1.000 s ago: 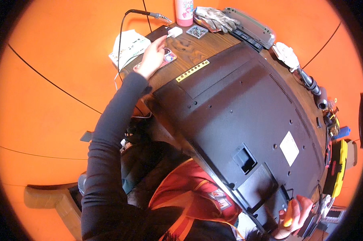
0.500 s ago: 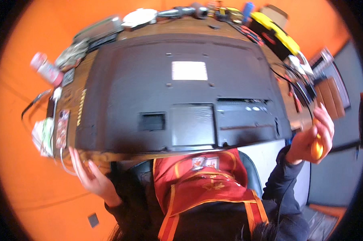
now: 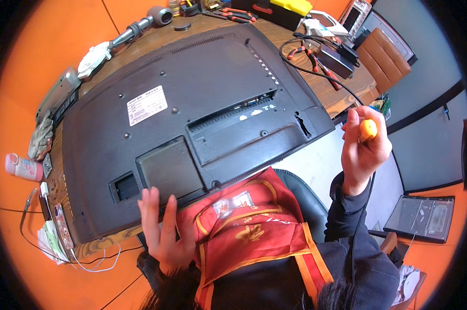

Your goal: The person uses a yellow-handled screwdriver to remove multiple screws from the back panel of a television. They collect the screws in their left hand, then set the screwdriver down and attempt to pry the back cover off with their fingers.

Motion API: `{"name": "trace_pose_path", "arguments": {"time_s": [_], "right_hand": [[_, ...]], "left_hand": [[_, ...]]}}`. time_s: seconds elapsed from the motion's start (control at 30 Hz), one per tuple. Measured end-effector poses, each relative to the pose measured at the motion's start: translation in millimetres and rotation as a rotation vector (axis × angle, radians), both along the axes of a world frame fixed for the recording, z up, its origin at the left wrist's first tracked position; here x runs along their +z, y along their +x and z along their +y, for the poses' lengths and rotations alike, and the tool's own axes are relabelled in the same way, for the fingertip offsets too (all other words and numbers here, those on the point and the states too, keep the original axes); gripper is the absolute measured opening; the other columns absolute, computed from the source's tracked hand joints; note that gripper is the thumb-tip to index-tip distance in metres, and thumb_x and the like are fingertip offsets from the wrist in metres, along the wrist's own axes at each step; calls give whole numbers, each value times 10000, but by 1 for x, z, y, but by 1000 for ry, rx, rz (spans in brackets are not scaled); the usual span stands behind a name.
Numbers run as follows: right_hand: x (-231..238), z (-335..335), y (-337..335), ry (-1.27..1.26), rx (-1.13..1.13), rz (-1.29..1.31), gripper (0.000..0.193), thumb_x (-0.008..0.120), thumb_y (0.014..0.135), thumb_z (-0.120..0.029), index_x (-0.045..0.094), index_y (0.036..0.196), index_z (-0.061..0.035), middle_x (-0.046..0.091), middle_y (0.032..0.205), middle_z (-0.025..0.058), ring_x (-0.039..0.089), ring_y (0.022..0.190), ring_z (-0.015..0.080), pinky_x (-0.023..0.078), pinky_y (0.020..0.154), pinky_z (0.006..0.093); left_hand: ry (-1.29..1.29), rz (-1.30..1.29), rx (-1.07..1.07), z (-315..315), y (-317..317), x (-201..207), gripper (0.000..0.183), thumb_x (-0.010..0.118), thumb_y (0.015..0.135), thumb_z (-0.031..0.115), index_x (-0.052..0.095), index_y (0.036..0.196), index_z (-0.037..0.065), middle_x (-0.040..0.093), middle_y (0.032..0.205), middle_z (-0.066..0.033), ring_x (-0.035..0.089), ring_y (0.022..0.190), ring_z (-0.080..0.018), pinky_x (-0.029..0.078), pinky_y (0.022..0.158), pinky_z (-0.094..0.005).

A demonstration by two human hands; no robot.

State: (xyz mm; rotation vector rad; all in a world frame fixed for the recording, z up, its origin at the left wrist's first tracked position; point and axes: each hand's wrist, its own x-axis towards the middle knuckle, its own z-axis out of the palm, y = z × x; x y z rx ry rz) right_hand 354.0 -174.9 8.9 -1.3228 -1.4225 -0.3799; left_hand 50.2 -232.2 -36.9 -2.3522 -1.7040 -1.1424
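A large black flat-screen TV (image 3: 104, 155) lies face down on the wooden table, its back panel, label and port recess showing. My left hand (image 3: 165, 227) is open, fingers spread, at the TV's near edge beside a square cover plate. Whether the fingertips touch the panel I cannot tell. Off the TV's near right corner, my right hand (image 3: 365, 155) is closed around an orange-handled tool (image 3: 368, 129) held in the air. The tool's working end is hidden, so its kind does not show. A black cord (image 3: 366, 217) hangs from that hand along the forearm.
Red-handled pliers (image 3: 312, 56), a screwdriver (image 3: 330, 77) and a black box (image 3: 336, 61) with cables lie right of the TV. A toolbox (image 3: 274, 11) stands farther back. On the left are a pink bottle (image 3: 24, 168), gloves (image 3: 41, 137) and a phone (image 3: 63, 225).
My view has turned to the right. My left hand has moved right along the TV's near edge, and my right hand has turned, still holding the orange-handled tool.
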Motion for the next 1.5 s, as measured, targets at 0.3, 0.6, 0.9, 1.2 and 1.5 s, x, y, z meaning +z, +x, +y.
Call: {"name": "trace_pose_path", "arguments": {"time_s": [0.3,0.6,0.9,1.2,1.5], "right_hand": [[-39,31,37,-567,-216,-127,191,608,808,-180,584,976,-92,597,675,168,605,619,323,467,551,375],[-46,52,42,-593,-204,-233,292,637,787,-136,567,1058,-53,638,873,155,631,795,304,501,682,351],[-50,88,17,-621,-61,-374,269,597,779,-89,549,1024,13,644,851,151,632,679,311,517,608,351],[-59,88,9,-653,-182,-371,299,618,765,-103,546,1031,12,635,898,165,634,766,308,519,642,362],[-57,85,4,-589,-197,-398,334,626,761,-93,542,1070,3,640,931,141,639,787,286,520,647,346]], "left_hand": [[-59,145,-344,41,60,10,508,727,681,139,539,1121,-32,501,1206,-196,477,1147,-333,392,966,-415],[-208,208,-284,63,91,13,656,696,694,370,499,1229,46,500,1222,-172,466,1155,-310,331,991,-436],[-68,244,-196,65,98,-1,589,700,624,354,575,1135,88,573,1046,-92,557,937,-234,422,792,-343],[-49,255,-159,66,100,-6,573,702,601,341,593,1116,115,575,1004,-64,565,903,-208,429,757,-314],[-13,276,-134,67,100,-7,533,670,617,351,601,1101,137,590,976,-45,576,868,-187,447,726,-299]]}}
